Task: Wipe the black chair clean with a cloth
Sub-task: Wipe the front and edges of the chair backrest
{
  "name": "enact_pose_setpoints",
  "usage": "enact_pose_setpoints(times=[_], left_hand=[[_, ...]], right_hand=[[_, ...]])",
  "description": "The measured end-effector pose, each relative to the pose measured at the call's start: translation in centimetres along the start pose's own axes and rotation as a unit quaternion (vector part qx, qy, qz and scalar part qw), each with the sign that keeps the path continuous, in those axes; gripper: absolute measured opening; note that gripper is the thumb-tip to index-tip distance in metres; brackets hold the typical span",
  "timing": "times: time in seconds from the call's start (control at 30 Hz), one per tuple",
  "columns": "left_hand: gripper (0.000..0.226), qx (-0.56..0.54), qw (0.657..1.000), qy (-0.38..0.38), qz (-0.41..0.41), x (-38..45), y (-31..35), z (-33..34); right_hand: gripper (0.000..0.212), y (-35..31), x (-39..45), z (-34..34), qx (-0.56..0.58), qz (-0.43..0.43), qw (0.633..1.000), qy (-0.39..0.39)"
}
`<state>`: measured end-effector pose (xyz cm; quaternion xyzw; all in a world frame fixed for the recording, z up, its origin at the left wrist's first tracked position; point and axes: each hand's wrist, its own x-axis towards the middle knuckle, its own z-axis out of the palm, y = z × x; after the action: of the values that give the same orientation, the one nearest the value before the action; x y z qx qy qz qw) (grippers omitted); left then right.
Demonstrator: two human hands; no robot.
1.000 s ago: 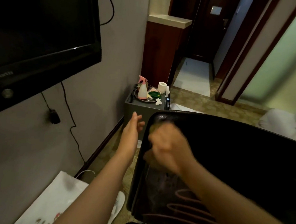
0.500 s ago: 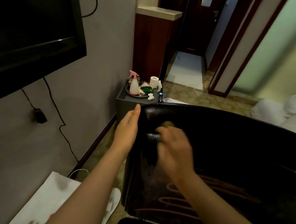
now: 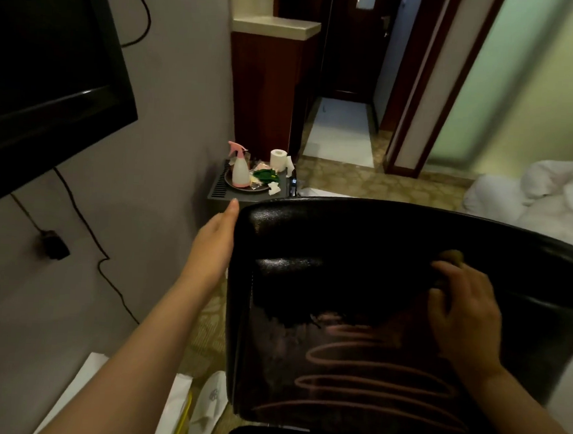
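While our left hand (image 3: 214, 242) lies flat against the black chair (image 3: 360, 255) backrest's edge, our right hand (image 3: 465, 315) grips the cloth (image 3: 452, 257) there, wiping evidently underway, seat seemingly pending.

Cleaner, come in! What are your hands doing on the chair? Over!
Left hand flat against black chair edge. Right hand pressing cloth on chair back. Nothing blocking the wipe.

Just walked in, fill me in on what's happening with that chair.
A person is wiping the black chair. The right hand presses a brownish cloth against the right side of the backrest. The left hand lies flat, fingers straight, against the chair's left edge. A pink-topped spray bottle stands unused on a tray behind.
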<state>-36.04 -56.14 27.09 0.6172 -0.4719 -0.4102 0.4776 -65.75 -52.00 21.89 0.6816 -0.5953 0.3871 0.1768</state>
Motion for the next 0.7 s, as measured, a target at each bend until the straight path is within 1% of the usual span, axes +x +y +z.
enact_pose_setpoints(times=[0.03,0.07,0.1,0.13,0.17,0.2,0.23,0.27,0.3,0.33,0.37,0.43,0.47,0.53,0.57,0.6,0.63,0.7], left_hand=[[0.042,0.070,0.997,0.026,0.018,-0.1,0.0,0.5],[0.044,0.178,0.981,0.065,0.045,-0.4,0.1,1.2],[0.046,0.275,0.951,0.108,0.087,-0.7,0.5,2.2],[0.048,0.332,0.921,0.139,0.146,-1.2,1.3,3.6],[0.050,0.357,0.900,0.143,0.208,-1.9,2.4,5.3],[0.051,0.370,0.883,0.118,0.263,-2.4,3.4,7.1],[0.052,0.383,0.870,0.080,0.302,-2.9,4.4,9.0],[0.051,0.394,0.861,0.038,0.320,-3.1,5.1,10.8],[0.050,0.405,0.855,0.002,0.324,-3.2,5.7,12.4],[0.050,0.415,0.852,-0.025,0.319,-3.2,6.2,13.7],[0.048,0.425,0.849,-0.041,0.311,-3.1,6.5,14.7],[0.044,0.451,0.837,-0.042,0.307,-2.9,6.8,15.7],[0.042,0.463,0.831,-0.030,0.306,-2.8,7.0,16.0],[0.044,0.486,0.825,-0.014,0.287,-2.9,7.7,16.9],[0.046,0.495,0.823,-0.011,0.277,-3.2,8.1,17.6],[0.047,0.500,0.822,-0.012,0.273,-3.6,8.4,18.6],[0.048,0.504,0.817,-0.017,0.280,-4.0,8.5,19.7],[0.047,0.510,0.799,-0.046,0.316,-4.8,8.6,22.8]], right_hand=[[0.034,-0.8,0.2,0.5,0.014,0.031,0.999,0.015],[0.035,-2.2,0.5,1.3,0.035,0.046,0.998,0.027],[0.034,-3.8,0.8,2.3,0.058,0.036,0.997,0.033],[0.032,-5.6,1.1,3.4,0.080,0.009,0.996,0.033],[0.031,-7.3,1.3,4.5,0.098,-0.032,0.994,0.026],[0.031,-8.5,1.5,5.0,0.108,-0.074,0.991,0.016],[0.032,-8.8,1.7,5.0,0.105,-0.114,0.988,0.002],[0.032,-7.9,2.0,4.5,0.084,-0.146,0.986,-0.016],[0.032,-6.1,2.1,3.6,0.060,-0.156,0.985,-0.031],[0.032,-3.3,1.8,2.3,0.049,-0.133,0.989,-0.038],[0.032,0.0,1.2,0.8,0.042,-0.082,0.995,-0.025],[0.034,6.3,-0.2,-2.6,0.029,0.043,0.998,0.034],[0.035,8.5,-0.8,-3.8,0.024,0.089,0.994,0.058],[0.033,10.4,-1.5,-4.3,0.023,0.148,0.985,0.089],[0.032,10.0,-1.5,-3.8,0.028,0.172,0.978,0.111],[0.031,9.0,-1.2,-3.0,0.036,0.185,0.973,0.134],[0.030,7.6,-0.8,-2.2,0.044,0.177,0.972,0.147],[0.027,5.1,-0.1,-0.8,0.056,0.104,0.985,0.129]])
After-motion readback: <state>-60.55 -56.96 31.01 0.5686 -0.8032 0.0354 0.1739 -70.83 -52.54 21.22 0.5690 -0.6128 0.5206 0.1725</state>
